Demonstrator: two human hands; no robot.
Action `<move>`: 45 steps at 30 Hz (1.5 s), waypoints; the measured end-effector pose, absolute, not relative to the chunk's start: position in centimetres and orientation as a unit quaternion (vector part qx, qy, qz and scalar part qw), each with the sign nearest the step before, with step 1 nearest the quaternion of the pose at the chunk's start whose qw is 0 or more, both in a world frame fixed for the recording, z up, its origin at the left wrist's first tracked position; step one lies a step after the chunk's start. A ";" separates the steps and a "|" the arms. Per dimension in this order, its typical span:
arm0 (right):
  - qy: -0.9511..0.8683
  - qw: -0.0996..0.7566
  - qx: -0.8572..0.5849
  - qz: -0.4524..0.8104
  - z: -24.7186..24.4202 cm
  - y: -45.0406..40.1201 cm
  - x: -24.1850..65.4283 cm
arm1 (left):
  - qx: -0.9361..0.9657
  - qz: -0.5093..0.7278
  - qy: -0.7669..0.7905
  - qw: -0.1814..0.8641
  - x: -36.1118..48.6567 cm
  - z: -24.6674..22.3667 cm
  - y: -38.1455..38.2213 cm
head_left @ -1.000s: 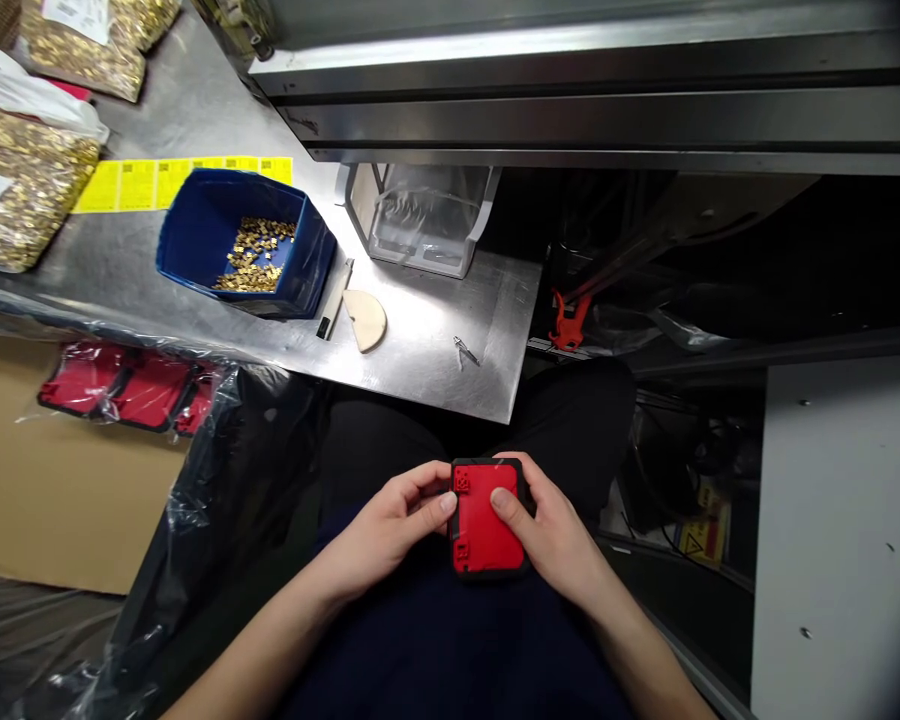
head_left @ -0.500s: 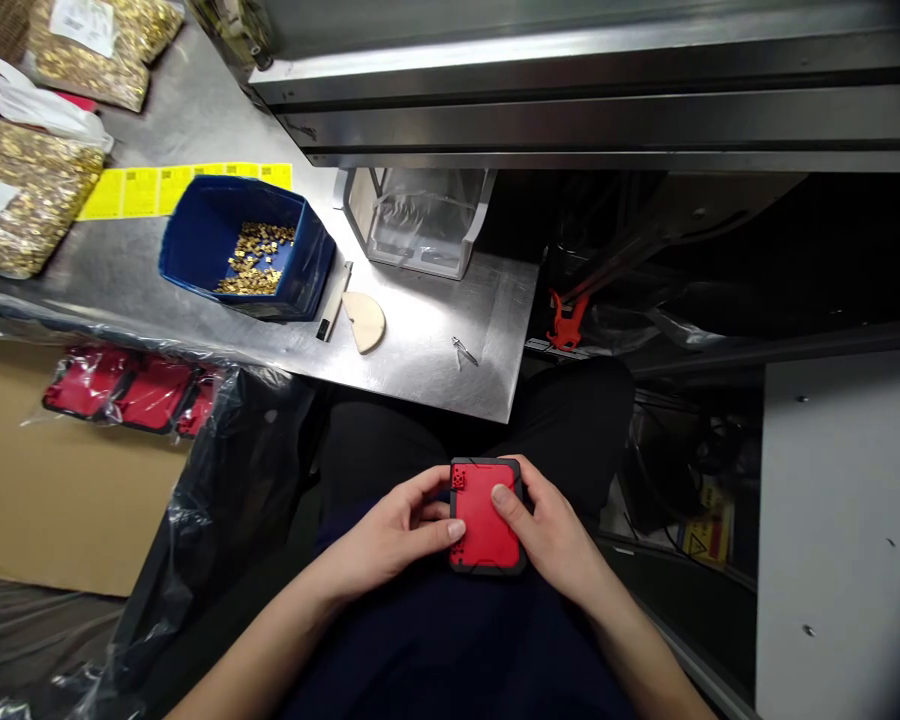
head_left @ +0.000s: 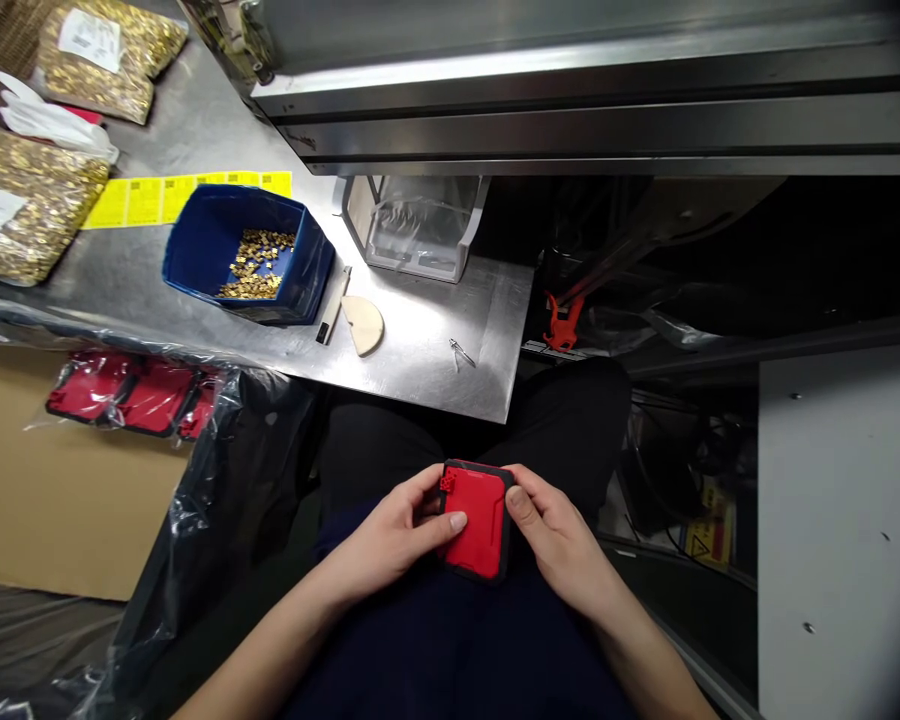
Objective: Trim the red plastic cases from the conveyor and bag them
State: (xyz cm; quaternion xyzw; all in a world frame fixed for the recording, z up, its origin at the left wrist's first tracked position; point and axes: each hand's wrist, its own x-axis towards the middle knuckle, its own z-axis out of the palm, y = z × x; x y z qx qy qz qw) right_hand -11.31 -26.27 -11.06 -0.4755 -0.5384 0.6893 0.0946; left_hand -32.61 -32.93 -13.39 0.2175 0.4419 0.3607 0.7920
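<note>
A red plastic panel with a black rim [head_left: 478,520] is held over my lap, its red face up and slightly tilted. My left hand [head_left: 407,527] grips its left side, the thumb lying on the red face and the fingers partly hidden underneath. On the right edge, my right hand [head_left: 551,530] pinches the black rim, thumb at the upper corner and fingers behind. Small red raised details show at the panel's upper left corner.
The metal table [head_left: 420,375] ahead carries a blue bin [head_left: 195,250] with small brass pieces, a half-round wooden piece [head_left: 363,325], tweezers [head_left: 461,352] and a clear-fronted tray [head_left: 412,255]. Bags of brass pieces [head_left: 37,200] lie left. Bagged red panels [head_left: 154,395] rest on cardboard [head_left: 60,480].
The panel has tilted and turned a little in my hands. My right thumb has slid from the red face to the right rim.
</note>
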 end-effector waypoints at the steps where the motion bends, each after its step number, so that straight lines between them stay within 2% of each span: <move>1: -0.536 0.094 -0.472 0.694 -10.9 -26.3 -11.3 | 0.219 0.362 0.449 0.787 -32.6 -13.5 -33.0; 5: -0.551 0.090 -0.464 0.687 -9.6 -26.7 -11.4 | 0.236 0.365 0.461 0.774 -32.6 -13.6 -33.1; 11: -0.620 0.118 -0.485 0.605 -8.3 -27.2 -11.6 | 0.273 0.394 0.421 0.770 -32.7 -13.3 -32.9; 16: -0.593 0.127 -0.456 0.652 -8.1 -27.1 -11.7 | 0.289 0.407 0.453 0.738 -32.3 -12.5 -32.2; 22: -0.583 0.189 -0.502 0.611 -8.3 -26.3 -10.2 | 0.249 0.377 0.411 0.792 -32.2 -10.7 -32.6; 26: -0.578 0.129 -0.465 0.658 -8.5 -25.8 -10.0 | 0.224 0.391 0.393 0.802 -31.8 -11.3 -33.2; 31: -0.660 0.152 -0.365 0.639 -8.8 -25.1 -11.2 | 0.112 0.371 0.297 0.873 -31.7 -12.6 -33.7; 35: -0.669 0.167 -0.248 0.680 -8.9 -24.7 -12.4 | 0.233 0.342 0.319 0.853 -32.2 -12.0 -33.2; 38: -0.679 0.206 -0.275 0.649 -8.6 -24.5 -12.9 | 0.278 0.341 0.354 0.825 -32.6 -11.6 -32.8; 40: -0.712 0.168 -0.329 0.597 -8.2 -24.5 -13.2 | 0.211 0.368 0.350 0.835 -32.8 -11.7 -32.8; 42: -0.738 0.090 -0.387 0.545 -7.6 -24.5 -13.5 | 0.165 0.391 0.323 0.846 -32.9 -11.9 -32.9; 45: -0.732 0.006 -0.423 0.534 -6.7 -24.0 -13.7 | 0.191 0.390 0.304 0.848 -32.9 -11.8 -32.9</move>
